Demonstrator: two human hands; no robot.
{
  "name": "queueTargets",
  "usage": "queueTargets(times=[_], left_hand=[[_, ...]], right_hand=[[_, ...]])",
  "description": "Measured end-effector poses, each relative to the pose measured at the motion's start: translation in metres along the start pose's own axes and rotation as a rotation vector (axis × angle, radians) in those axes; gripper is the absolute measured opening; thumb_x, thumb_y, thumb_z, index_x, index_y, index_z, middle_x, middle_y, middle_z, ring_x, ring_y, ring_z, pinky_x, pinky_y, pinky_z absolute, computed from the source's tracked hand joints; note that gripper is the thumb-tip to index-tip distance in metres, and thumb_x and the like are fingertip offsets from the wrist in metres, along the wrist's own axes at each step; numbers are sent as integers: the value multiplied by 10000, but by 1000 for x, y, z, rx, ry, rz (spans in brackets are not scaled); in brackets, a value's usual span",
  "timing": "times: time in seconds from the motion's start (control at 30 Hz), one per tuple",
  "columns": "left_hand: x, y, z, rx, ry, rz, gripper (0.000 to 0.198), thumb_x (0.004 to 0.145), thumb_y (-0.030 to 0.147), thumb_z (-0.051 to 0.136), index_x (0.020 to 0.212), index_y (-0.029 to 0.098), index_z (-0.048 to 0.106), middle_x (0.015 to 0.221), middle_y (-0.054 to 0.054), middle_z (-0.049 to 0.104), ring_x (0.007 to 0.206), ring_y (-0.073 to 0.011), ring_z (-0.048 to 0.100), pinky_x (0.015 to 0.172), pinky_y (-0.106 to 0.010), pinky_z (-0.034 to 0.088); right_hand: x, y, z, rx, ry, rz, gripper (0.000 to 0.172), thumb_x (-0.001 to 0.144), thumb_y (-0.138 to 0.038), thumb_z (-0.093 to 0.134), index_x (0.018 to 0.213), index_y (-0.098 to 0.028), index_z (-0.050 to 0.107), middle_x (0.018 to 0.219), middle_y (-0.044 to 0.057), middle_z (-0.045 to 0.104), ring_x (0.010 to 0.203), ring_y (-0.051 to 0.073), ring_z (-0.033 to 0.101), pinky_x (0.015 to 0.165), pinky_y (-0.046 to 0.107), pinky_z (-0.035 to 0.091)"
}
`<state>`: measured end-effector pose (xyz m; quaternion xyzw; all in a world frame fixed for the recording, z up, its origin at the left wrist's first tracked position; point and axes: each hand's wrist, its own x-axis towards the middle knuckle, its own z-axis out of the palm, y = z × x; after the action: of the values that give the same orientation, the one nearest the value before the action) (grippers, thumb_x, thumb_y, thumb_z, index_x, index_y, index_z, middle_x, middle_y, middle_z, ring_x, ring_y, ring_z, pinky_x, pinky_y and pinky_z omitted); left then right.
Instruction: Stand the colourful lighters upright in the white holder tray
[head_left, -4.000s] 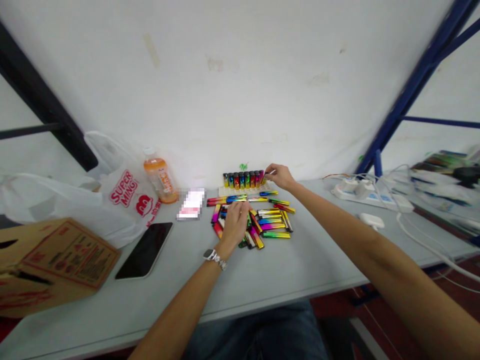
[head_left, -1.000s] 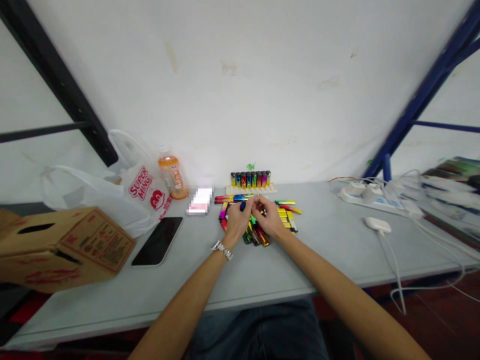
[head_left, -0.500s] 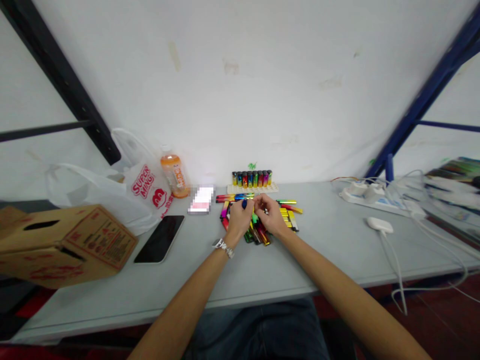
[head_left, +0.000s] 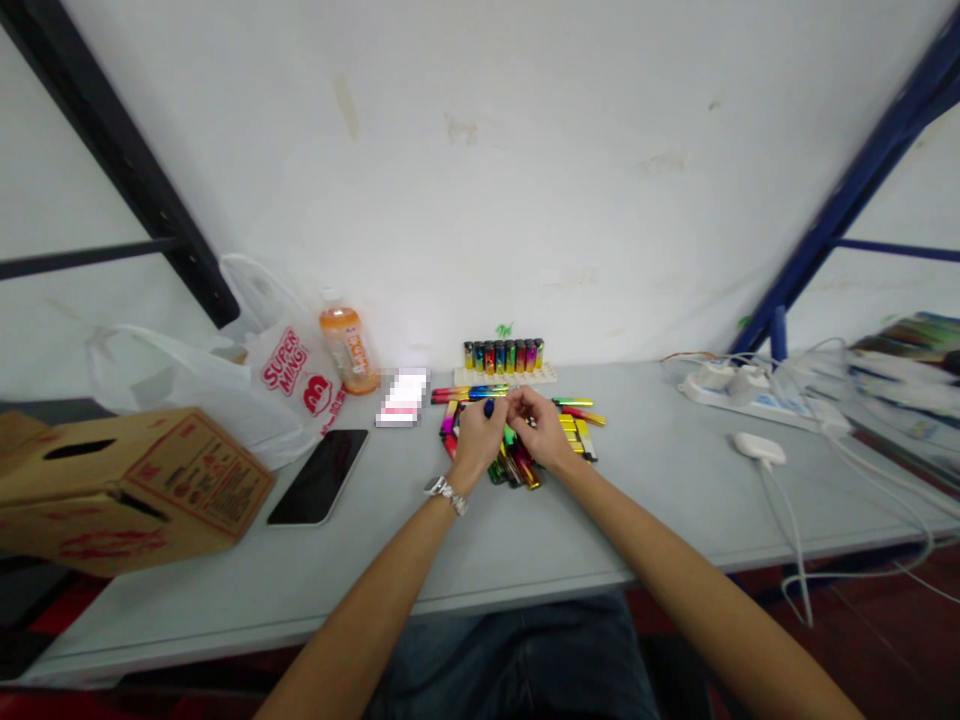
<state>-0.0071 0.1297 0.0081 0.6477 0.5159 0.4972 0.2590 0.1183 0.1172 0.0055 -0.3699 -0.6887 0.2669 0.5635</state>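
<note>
We've drawn our right hand back from the now untouched upright lighters; the fingers of our left hand pinch a dark-blue object, the right's grip unclear.

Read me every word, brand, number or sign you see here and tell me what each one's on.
"SUPER MING", red, on the white plastic bag; smaller lettering lower down is unclear.
Orange bottle: lettering too blurred to read.
Cardboard box: red print too small to read.
Green wall mark: cannot tell whether it is writing.
Lighters: no readable text.
Pixelated rectangle: blocked out.
</note>
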Motion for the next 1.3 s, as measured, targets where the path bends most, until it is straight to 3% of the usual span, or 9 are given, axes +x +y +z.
queueTargets(times=[0.17,0.43,0.53,0.67,0.87,1.0,1.13,1.3], left_hand=[[1,-1,0,28,5,12,316,863,359,452,597,197,508,568,-2,568,564,-149,494,550,-255,335],[-1,2,0,16,-19,10,376,882,462,465,622,196,516,605,-7,569,597,-157,502,585,-269,356],[-4,4,-2,-39,-82,44,461,922,551,419,701,183,587,718,-37,653,685,-178,568,663,-288,423],[-7,6,-2,-137,-108,15,582,972,594,273,814,176,645,875,-79,710,826,-216,625,802,-334,478],[-9,5,4,-203,-172,41,559,988,585,256,1008,173,633,1105,-117,686,1081,-222,612,1006,-345,442],[-8,1,8,-171,-181,84,550,995,588,232,1003,193,615,1104,-100,669,1122,-197,588,1021,-322,437],[-8,-4,11,-112,-218,128,506,1015,531,236,1192,205,581,1255,-103,614,1237,-193,522,1111,-365,369],[-7,-10,12,31,-176,153,462,996,514,366,1290,199,529,1297,-115,561,1278,-221,472,1138,-416,330]], right_hand=[[0,6,1,10,17,9,163,754,-194,540,909,-194,591,700,-28,552,651,142,505,636,269,413],[0,4,1,12,15,-1,126,747,-178,532,865,-197,571,692,-33,534,636,136,484,629,270,407],[0,0,3,18,26,19,66,810,-243,559,860,-200,561,671,-41,508,616,130,469,599,262,388],[0,-2,6,7,76,94,216,854,-408,625,874,-197,582,606,-61,462,550,119,434,533,252,342],[6,5,2,-18,204,185,325,810,-503,682,827,-183,628,690,-2,624,618,143,549,610,272,449],[10,9,-4,26,225,212,324,778,-491,712,833,-174,674,800,41,701,720,170,622,688,297,516],[15,15,-17,170,202,284,375,761,-512,716,931,-179,686,796,40,702,647,168,637,533,276,515],[38,34,-56,149,304,208,384,723,-494,744,922,-181,645,819,29,693,587,136,638,531,276,540]])
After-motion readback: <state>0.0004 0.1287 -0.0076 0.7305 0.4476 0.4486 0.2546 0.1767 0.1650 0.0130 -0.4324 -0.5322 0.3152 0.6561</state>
